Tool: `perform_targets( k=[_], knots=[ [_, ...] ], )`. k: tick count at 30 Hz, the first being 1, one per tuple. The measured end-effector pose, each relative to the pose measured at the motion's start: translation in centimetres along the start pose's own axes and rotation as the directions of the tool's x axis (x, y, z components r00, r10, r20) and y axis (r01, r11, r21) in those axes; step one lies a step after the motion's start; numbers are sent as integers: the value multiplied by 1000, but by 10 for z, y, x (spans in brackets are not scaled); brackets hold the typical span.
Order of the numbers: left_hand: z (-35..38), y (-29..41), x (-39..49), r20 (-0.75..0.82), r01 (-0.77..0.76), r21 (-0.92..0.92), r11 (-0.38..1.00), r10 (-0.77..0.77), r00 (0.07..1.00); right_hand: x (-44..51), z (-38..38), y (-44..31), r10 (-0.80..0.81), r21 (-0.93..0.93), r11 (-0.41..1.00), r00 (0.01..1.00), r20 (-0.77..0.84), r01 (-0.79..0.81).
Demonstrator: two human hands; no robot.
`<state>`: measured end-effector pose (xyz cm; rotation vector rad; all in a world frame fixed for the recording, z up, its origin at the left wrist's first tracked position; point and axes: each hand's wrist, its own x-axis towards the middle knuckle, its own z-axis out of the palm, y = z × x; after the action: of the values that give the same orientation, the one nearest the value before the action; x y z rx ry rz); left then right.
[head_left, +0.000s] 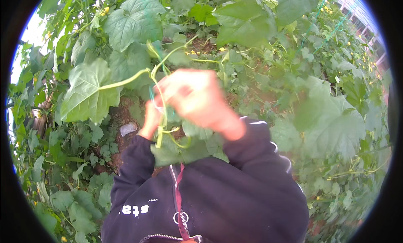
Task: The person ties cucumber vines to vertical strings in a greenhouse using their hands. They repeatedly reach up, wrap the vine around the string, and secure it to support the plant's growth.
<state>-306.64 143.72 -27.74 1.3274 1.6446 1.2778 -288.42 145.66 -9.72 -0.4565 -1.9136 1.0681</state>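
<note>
A climbing vine stem [163, 99] with yellow-flowered foliage around it rises in front of my chest. My right hand [196, 99], blurred, has its fingers curled close to the stem's right side. Lower and to the left, my left hand [151, 118] is at the stem, its fingers partly hidden behind it and the right hand. Thin green twine [151, 93] runs beside the stem between the hands; blur hides which fingers grip it. From the stem's upper node a stalk reaches left to a broad leaf [91, 90]. A curled tendril [181, 144] hangs below the hands.
Dense vines with large leaves [135, 21] surround me, and another leaf [333, 123] spreads close on the right. Green strings [329, 38] slant through the plants at upper right. A pale scrap [128, 128] lies on brown soil [121, 148].
</note>
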Motion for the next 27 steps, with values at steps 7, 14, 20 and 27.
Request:
perform_targets(
  k=[7, 14, 20, 27],
  knots=[
    [-29, -206, -230, 91, 732, 341, 590, -796, 599, -3, 89, 87, -183, -265, 888, 819, 544, 375],
    [-218, -252, -295, -440, 619, 356, 701, -459, 772, -21, -93, 121, 393, -917, 187, 828, 400, 353],
    [-296, -294, -382, -674, 917, 181, 355, -634, 378, -48, -403, 17, -17, -567, -758, 879, -476, -322],
    [-146, -314, -339, -226, 768, -458, 449, -894, 388, -178, -136, 140, 433, -958, 82, 856, 283, 275]
  ],
)
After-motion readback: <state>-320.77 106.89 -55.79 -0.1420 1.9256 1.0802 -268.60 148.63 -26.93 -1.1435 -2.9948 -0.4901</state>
